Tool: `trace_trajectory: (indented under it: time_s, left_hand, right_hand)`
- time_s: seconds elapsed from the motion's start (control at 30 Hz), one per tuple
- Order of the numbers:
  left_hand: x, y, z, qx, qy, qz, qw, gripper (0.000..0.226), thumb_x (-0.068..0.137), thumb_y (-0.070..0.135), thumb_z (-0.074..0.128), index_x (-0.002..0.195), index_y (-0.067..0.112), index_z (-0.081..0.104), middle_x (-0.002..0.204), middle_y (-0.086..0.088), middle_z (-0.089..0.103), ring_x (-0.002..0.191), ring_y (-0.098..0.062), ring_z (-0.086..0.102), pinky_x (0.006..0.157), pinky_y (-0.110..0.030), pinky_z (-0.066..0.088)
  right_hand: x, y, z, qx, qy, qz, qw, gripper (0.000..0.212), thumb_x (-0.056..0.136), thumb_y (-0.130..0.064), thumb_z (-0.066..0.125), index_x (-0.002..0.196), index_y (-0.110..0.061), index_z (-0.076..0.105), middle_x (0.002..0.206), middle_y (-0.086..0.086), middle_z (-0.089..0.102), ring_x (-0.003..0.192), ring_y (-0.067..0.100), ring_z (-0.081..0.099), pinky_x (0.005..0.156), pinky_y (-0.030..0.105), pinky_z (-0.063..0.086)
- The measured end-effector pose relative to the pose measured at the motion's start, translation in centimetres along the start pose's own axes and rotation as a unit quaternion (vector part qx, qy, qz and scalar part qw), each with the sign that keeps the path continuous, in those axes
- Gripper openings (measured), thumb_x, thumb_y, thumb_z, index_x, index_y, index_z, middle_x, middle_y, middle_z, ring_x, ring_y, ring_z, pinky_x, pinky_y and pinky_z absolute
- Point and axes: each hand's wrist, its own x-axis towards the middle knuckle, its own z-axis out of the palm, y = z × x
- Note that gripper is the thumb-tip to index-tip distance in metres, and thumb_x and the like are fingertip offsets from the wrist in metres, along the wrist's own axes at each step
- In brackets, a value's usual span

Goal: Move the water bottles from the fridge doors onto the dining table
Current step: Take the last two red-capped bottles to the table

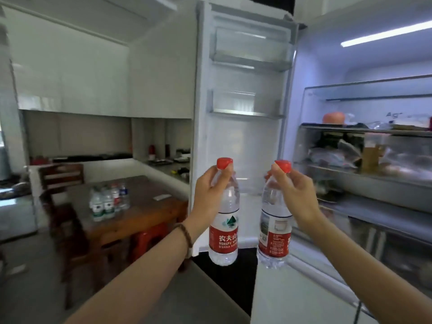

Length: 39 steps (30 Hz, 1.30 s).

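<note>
A cool white strip [385,33] inside the fridge [327,66] lights its shelves [374,130] and door [243,141] brightly; the left side is dimmer, with soft glare on the cabinets [70,90]; straight lines bow toward the edges; the desk [149,213] and shelf contents look blurred; shadow lies under the desk.

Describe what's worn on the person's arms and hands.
Both forearms are bare to the frame edge: no sleeves, no gloves. Behind the left hand, the wrist carries a dark brown beaded bracelet. The right hand and wrist show nothing worn.
</note>
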Motion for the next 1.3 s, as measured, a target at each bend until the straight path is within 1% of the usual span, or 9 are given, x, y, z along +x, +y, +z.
trace_trajectory:
  time_s: [0.2, 0.37, 0.47, 0.53, 0.6, 0.67, 0.97, 1.17, 1.3]
  left_hand:
    - [3.1, -2.3, -17.0, 0.089, 0.063, 0.006, 0.994, 0.027, 0.09, 0.036, 0.055, 0.085, 0.012, 0.066, 0.075, -0.004, 0.067, 0.071, -0.012, 0.063, 0.068, -0.024, 0.048]
    - [6.2, -4.4, -29.1, 0.153, 0.109, -0.019, 0.982, 0.031, 0.087, 0.044, 0.058, 0.084, 0.015, 0.067, 0.08, -0.017, 0.067, 0.072, -0.021, 0.064, 0.069, -0.03, 0.051]
    - [8.1, -6.1, -34.7, 0.152, 0.136, -0.048, 0.978, 0.037, 0.078, 0.055, 0.063, 0.08, 0.018, 0.068, 0.086, -0.025, 0.068, 0.079, -0.042, 0.065, 0.076, -0.049, 0.053]
    - [9.4, -7.6, -37.7, 0.171, 0.158, -0.055, 0.971, 0.042, 0.079, 0.055, 0.062, 0.08, 0.013, 0.067, 0.085, -0.024, 0.067, 0.074, -0.031, 0.064, 0.073, -0.039, 0.053]
    - [10.7, -9.1, -40.0, 0.182, 0.171, -0.054, 0.967, 0.036, 0.083, 0.049, 0.059, 0.08, 0.014, 0.066, 0.079, -0.016, 0.066, 0.071, -0.017, 0.06, 0.068, -0.023, 0.049]
    - [12.2, -11.4, -41.8, 0.185, 0.171, -0.06, 0.966, 0.032, 0.084, 0.047, 0.058, 0.081, 0.016, 0.066, 0.08, -0.009, 0.068, 0.072, -0.017, 0.062, 0.073, -0.025, 0.049]
    - [23.6, -23.5, -46.9, 0.22, 0.164, -0.093, 0.957, 0.025, 0.089, 0.035, 0.055, 0.09, 0.013, 0.065, 0.08, 0.003, 0.067, 0.068, 0.004, 0.062, 0.064, -0.007, 0.047]
    - [32.9, -32.0, -50.9, 0.327, 0.145, -0.124, 0.926, 0.022, 0.087, 0.04, 0.057, 0.096, 0.021, 0.064, 0.099, -0.003, 0.062, 0.092, -0.012, 0.058, 0.082, -0.023, 0.045]
    - [37.7, -37.4, -53.9, 0.357, 0.103, -0.174, 0.912, 0.04, 0.078, 0.048, 0.061, 0.092, 0.011, 0.066, 0.091, -0.013, 0.064, 0.082, -0.022, 0.061, 0.075, -0.032, 0.05]
  right_hand:
    - [2.2, 2.0, 17.5, 0.016, -0.066, 0.011, 0.998, 0.035, 0.086, -0.048, 0.054, 0.084, -0.017, 0.07, 0.094, 0.003, 0.073, 0.089, 0.017, 0.068, 0.077, 0.023, 0.045]
    - [4.1, 3.5, 29.8, 0.067, -0.088, 0.041, 0.993, 0.036, 0.088, -0.046, 0.052, 0.084, -0.015, 0.068, 0.08, -0.004, 0.069, 0.073, 0.002, 0.064, 0.053, 0.012, 0.043]
    - [5.8, 5.1, 36.0, 0.08, -0.103, 0.041, 0.991, 0.035, 0.088, -0.043, 0.054, 0.083, -0.012, 0.069, 0.075, -0.005, 0.068, 0.063, -0.006, 0.063, 0.059, 0.01, 0.047]
    - [7.1, 6.5, 39.7, 0.085, -0.12, 0.049, 0.988, 0.035, 0.087, -0.044, 0.056, 0.081, -0.013, 0.07, 0.074, -0.001, 0.07, 0.068, 0.002, 0.066, 0.072, 0.022, 0.051]
    - [8.6, 8.2, 43.0, 0.09, -0.137, 0.056, 0.985, 0.041, 0.086, -0.046, 0.057, 0.082, -0.008, 0.071, 0.077, 0.009, 0.072, 0.075, 0.019, 0.069, 0.08, 0.034, 0.053]
    - [10.5, 10.1, 45.8, 0.102, -0.146, 0.072, 0.981, 0.042, 0.085, -0.046, 0.059, 0.085, -0.006, 0.071, 0.082, 0.014, 0.073, 0.08, 0.027, 0.069, 0.081, 0.036, 0.052]
    - [22.1, 21.7, 57.1, 0.099, -0.201, 0.069, 0.972, 0.032, 0.086, -0.043, 0.059, 0.099, -0.015, 0.07, 0.09, -0.005, 0.07, 0.091, 0.013, 0.064, 0.087, 0.03, 0.048]
    - [30.6, 29.2, 64.0, 0.089, -0.23, 0.102, 0.964, 0.021, 0.085, -0.041, 0.061, 0.099, -0.025, 0.066, 0.085, -0.012, 0.066, 0.083, 0.004, 0.061, 0.082, 0.028, 0.047]
    - [34.7, 34.9, 68.2, 0.079, -0.25, 0.119, 0.958, 0.014, 0.085, -0.037, 0.063, 0.097, -0.029, 0.063, 0.085, -0.018, 0.063, 0.081, -0.004, 0.056, 0.072, 0.019, 0.043]
